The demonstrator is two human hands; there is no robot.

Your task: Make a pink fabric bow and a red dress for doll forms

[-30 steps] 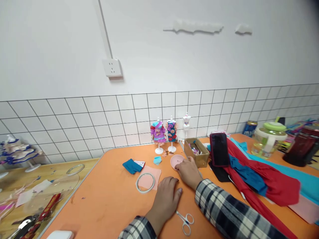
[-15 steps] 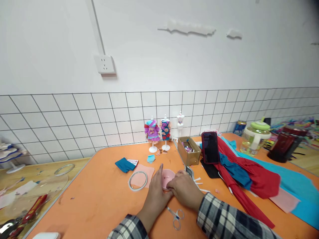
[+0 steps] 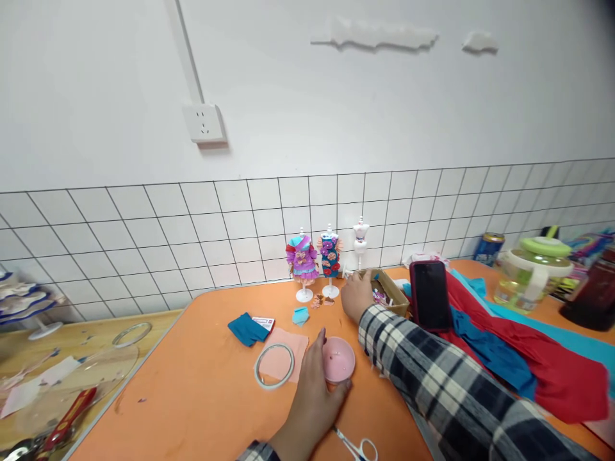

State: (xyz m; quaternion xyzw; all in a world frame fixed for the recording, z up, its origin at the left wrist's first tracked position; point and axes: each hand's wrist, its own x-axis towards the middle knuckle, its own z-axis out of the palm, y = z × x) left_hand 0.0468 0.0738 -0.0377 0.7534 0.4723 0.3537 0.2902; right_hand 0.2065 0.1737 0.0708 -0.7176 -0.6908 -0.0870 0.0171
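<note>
My left hand [image 3: 314, 390] curves around the left and near sides of a small pink bowl [image 3: 339, 360], its thumb along the near rim. Tiny dark bits lie inside the bowl. Farther off, my right hand [image 3: 356, 298] is at the left side of an open cardboard box [image 3: 396, 303] with small purple and white pieces in it; its bent fingers close over the rim, tips hidden. Small scissors [image 3: 356, 446] lie by my left wrist. Left of the bowl, a silvery ring [image 3: 274, 383] rests partly on a square of pink cloth [image 3: 298, 349].
Two dressed mini mannequins [image 3: 303, 262] and a bare one [image 3: 360, 240] stand by the wall. A phone [image 3: 431, 294] leans upright beside the box. Red fabric [image 3: 542, 358], a lidded jug [image 3: 533, 275] and a can [image 3: 489, 248] are at right. Folded blue cloth [image 3: 248, 330] lies at left.
My right hand has left the pink bowl and reached forward to the cardboard box. My left hand stays at the bowl. The whole view has shifted slightly.
</note>
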